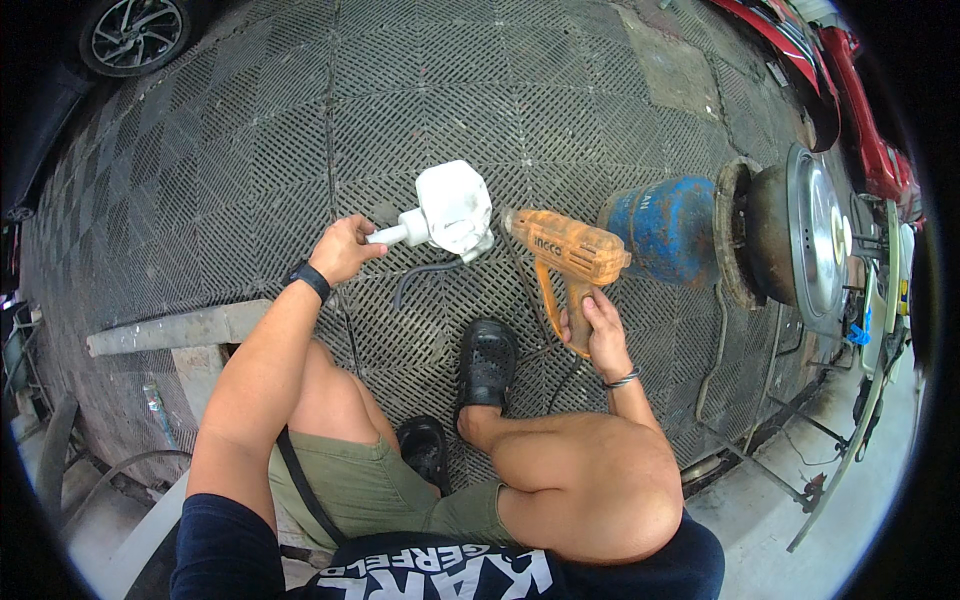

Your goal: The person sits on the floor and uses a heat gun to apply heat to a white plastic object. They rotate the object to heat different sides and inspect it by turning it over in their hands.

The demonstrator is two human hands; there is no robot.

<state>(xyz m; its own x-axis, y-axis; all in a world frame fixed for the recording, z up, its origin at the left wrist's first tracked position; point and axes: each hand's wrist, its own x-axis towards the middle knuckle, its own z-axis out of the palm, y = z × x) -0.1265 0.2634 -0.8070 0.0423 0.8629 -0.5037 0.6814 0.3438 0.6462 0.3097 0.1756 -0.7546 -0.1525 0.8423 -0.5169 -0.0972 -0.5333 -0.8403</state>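
My left hand (pixel 343 250) is closed around the narrow neck of a white plastic reservoir (pixel 453 205), which I hold up over the floor mat. Its surface looks crumpled on one side. A short black hose (pixel 412 277) curves beneath it; whether it is joined to the reservoir I cannot tell. In my right hand (pixel 605 338) is an orange heat gun (pixel 568 245), gripped by its handle. The worn gun lies nearly level, its nozzle pointing left at the reservoir's right side, a small gap away.
Dark ribbed mats (pixel 420 90) cover the floor. To the right stand a blue gas cylinder (pixel 660 225) and a blackened pot with a shiny lid (pixel 815 230). Red car panels (pixel 870 130) are at upper right, a car wheel (pixel 135 35) at upper left. Black clogs (pixel 488 360) are on my feet.
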